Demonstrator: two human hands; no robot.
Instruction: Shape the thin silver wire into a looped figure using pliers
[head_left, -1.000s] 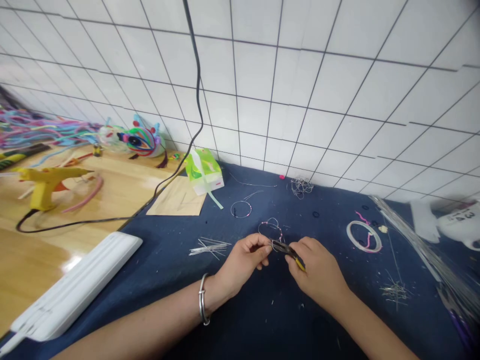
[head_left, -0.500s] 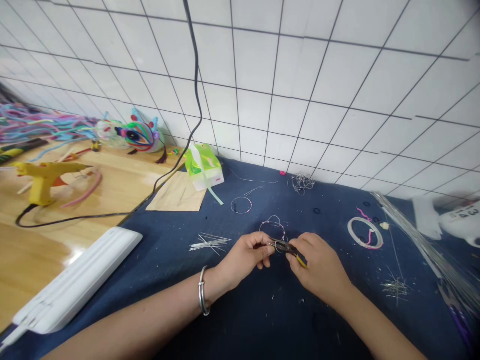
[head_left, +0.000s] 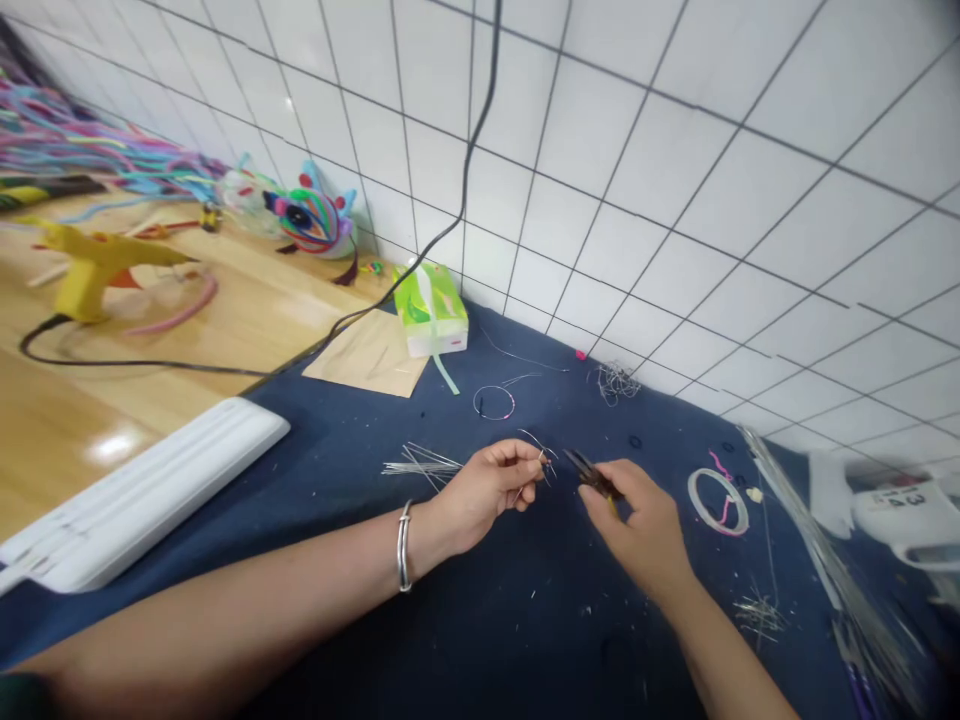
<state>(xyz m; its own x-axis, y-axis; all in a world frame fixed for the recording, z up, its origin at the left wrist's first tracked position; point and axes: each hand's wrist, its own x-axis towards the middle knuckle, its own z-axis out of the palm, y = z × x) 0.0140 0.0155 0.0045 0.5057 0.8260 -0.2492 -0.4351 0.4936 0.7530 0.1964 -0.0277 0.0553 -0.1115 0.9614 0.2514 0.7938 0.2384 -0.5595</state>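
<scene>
The tissue pack (head_left: 433,312) sits on the dark blue tabletop (head_left: 465,640) near the wall (head_left: 637,130), a pale strip (head_left: 444,370) running over its top and down its front; what else it contains is hidden. Well to the right of the pack, and nearer the person, lies a white ring (head_left: 694,503) with part of a pink strip (head_left: 725,510) inside it. Nearer the person than the pack and to its right, the left hand (head_left: 501,485) is raised a little, thumb and index finger pinching the beaded wire (head_left: 547,464), whose thin ends stick out past the fingertips; the other fingers curl under. The forearm comes in from the lower left, a bangle (head_left: 403,547) at the wrist. Farther right of the pack, the right hand (head_left: 641,520) grips the pliers (head_left: 596,478) by their handles, fingers wrapped round, the tips pointing toward the wire but apart from it. Its forearm slants up from the lower right. Just in front of the pack and to its right is a beaded loop (head_left: 513,404); straight in front of it, beside the left hand, cut wires (head_left: 421,466) lie crossed.
</scene>
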